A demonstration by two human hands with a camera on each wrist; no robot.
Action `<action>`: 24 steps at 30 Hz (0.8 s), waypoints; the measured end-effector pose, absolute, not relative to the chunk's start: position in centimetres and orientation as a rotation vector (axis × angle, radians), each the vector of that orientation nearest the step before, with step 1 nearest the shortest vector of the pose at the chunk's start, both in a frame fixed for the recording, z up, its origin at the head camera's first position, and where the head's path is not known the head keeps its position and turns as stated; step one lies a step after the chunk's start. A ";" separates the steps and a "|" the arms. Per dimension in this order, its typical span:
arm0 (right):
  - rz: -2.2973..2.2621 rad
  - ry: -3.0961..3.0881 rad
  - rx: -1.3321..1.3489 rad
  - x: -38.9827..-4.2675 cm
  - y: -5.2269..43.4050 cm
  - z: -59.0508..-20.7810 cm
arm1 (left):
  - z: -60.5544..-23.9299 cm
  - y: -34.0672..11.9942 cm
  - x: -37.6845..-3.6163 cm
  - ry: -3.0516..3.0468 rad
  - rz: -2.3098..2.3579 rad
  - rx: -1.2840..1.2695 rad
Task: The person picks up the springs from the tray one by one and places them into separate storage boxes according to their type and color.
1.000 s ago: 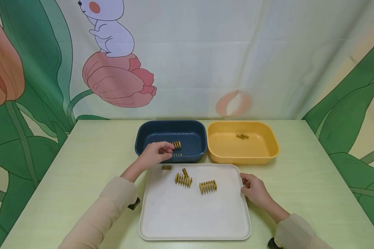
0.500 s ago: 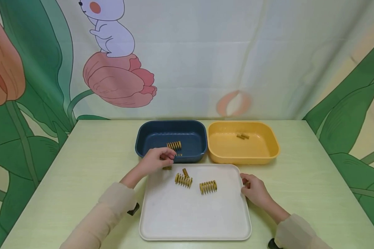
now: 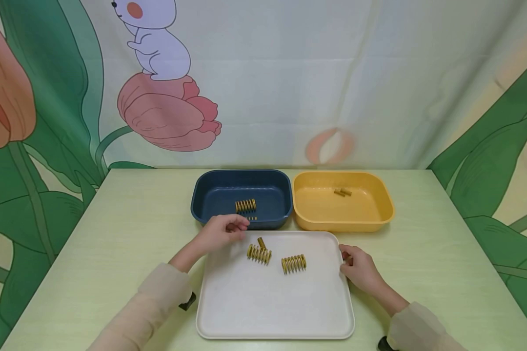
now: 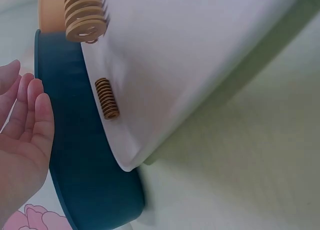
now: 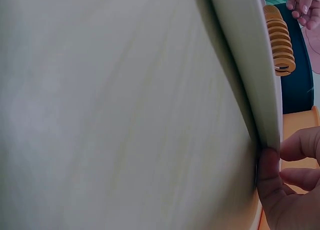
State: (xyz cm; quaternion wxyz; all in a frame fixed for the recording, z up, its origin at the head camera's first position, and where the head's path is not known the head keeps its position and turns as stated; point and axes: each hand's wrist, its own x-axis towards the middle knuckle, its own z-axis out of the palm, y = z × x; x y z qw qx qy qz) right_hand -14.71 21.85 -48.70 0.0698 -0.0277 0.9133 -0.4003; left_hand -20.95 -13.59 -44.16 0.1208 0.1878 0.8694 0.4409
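My left hand (image 3: 221,230) hovers over the far left corner of the white tray (image 3: 272,302), in front of the blue bin (image 3: 239,174). In the left wrist view its fingers (image 4: 30,109) are straight and hold nothing, with a small gold spring (image 4: 106,98) on the tray near them. Two large gold springs (image 3: 258,254) (image 3: 293,263) and another small spring (image 3: 261,242) lie on the tray. One large spring (image 3: 245,205) lies in the blue bin. My right hand (image 3: 357,267) pinches the tray's right rim (image 5: 250,64) between its thumb and curled fingers.
A yellow bin (image 3: 342,222) stands to the right of the blue one with small springs (image 3: 342,192) inside. The pale green table (image 3: 114,219) ends at a printed curtain behind the bins. Table edges run left and right.
My left hand let go of a large spring in the blue bin and drew back to the tray's far left corner, where it now covers the small spring. The right hand stayed put.
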 end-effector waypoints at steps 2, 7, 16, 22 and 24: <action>-1.208 2.749 -0.084 -14.7 21.9 -48.7 | -44.4 -13.7 -20.9 2.537 1.288 0.564; -1.209 2.756 -0.092 -14.7 21.9 -48.8 | -45.0 -13.9 -20.7 2.533 1.290 0.565; -1.210 2.772 -0.113 -14.7 21.9 -48.8 | -45.7 -14.4 -20.2 2.531 1.312 0.565; -1.203 2.770 -0.119 -14.6 21.9 -48.8 | -46.2 -14.6 -20.1 2.551 1.309 0.526; -1.203 2.768 -0.117 -14.6 21.9 -48.7 | -46.4 -14.6 -20.0 2.563 1.288 0.514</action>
